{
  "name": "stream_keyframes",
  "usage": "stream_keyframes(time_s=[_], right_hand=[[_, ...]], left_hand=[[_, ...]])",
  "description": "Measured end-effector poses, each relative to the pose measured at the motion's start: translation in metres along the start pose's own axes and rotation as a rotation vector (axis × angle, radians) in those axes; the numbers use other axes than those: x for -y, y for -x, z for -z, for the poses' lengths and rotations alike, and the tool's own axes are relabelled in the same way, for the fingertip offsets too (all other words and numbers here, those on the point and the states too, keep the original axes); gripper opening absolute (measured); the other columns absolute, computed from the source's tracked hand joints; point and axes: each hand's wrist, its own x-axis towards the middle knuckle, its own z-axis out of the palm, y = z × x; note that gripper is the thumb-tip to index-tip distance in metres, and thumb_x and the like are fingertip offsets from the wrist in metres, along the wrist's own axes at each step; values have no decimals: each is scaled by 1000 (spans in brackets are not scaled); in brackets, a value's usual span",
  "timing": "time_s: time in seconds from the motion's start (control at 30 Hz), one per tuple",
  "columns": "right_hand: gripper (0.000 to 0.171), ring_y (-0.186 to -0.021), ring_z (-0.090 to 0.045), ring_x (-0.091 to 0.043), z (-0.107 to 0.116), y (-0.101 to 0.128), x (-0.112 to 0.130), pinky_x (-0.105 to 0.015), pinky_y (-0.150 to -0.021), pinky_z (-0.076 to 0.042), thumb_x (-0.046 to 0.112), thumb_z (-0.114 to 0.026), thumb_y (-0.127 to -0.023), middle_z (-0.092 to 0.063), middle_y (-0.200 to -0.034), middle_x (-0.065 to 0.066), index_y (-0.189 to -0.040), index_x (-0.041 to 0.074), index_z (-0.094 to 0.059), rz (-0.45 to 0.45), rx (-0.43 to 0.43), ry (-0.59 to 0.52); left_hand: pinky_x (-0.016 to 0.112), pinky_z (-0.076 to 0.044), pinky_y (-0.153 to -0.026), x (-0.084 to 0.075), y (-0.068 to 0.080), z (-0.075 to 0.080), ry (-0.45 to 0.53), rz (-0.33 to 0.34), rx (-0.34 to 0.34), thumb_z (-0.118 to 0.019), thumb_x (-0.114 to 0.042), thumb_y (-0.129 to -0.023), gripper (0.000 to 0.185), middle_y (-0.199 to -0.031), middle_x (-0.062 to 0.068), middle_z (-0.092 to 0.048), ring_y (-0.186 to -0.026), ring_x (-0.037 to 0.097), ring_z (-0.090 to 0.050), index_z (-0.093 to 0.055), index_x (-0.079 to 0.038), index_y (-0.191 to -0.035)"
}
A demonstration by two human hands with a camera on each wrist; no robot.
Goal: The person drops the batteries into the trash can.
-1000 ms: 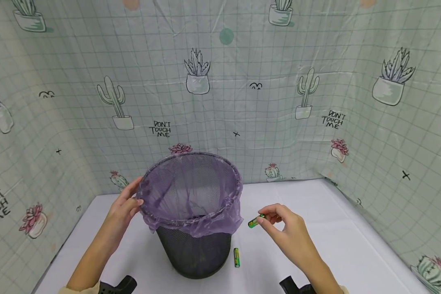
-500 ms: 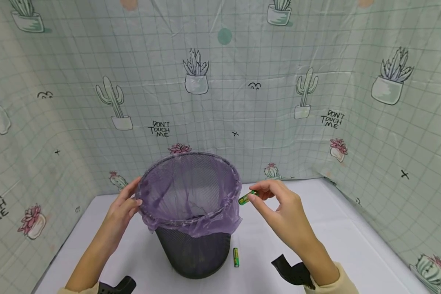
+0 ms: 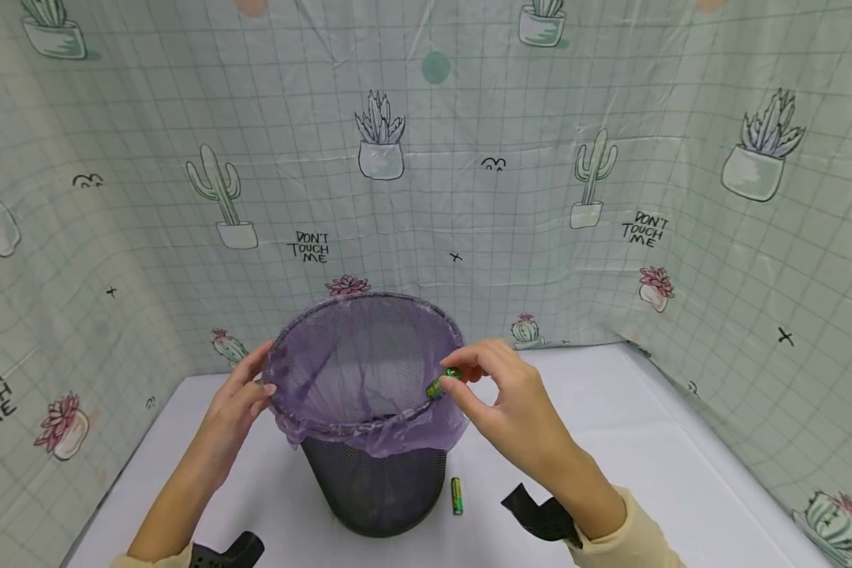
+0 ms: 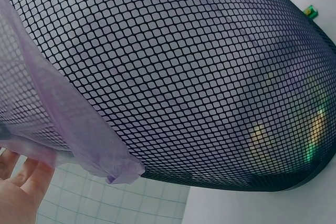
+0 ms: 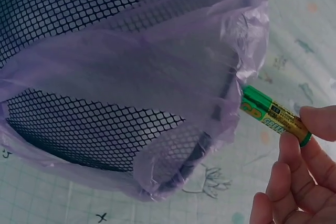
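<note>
A black mesh wastebasket (image 3: 376,489) stands on the white table, lined with a purple plastic bag (image 3: 412,434) folded over its rim. My left hand (image 3: 237,406) grips the rim at the left, thumb in front and fingers outside. Between the right hand's (image 3: 504,386) thumb and fingertips is pinched a green and gold battery (image 5: 275,116), its free end right at the basket's right rim. Another green battery (image 3: 457,495) lies on the table beside the basket's base. Through the mesh in the left wrist view, blurred green and yellow shapes (image 4: 315,129) show near the bottom.
A white cloth covers the table (image 3: 582,465). A curtain (image 3: 426,205) printed with cacti and a grid hangs behind and along both sides. Black wrist straps (image 3: 543,517) show at the lower edge of the head view.
My right hand has moved up and left with the battery, from beside the basket to its right rim. The left hand keeps its grip; the other battery has not moved.
</note>
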Motion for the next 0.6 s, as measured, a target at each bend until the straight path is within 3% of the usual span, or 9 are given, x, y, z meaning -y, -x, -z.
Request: stream_keyframes(time_s=[0.37,0.6], right_hand=[[13,-79,-47,-9,-13,-4,-6,-24,-72,-40,9,-68,-83,-55,-80,7,-96,11,-65,69,87,48],[13,-79,-48,-7,-18,-7,-7,-24,-73,-40,9,-69,-81,-57,-79,8,-95,10,-69,68,134,80]], left_hand=[[7,-31,-93,0,-1,1,-1,-1,1,-38,-11,-94,61,-156,10,-6,-142,28,-10,-13,-12,-150],[8,-31,-94,0,-1,1,0,3,-1,-38,-11,-94,62,-156,9,-4,-142,27,-9,-13,-12,-150]])
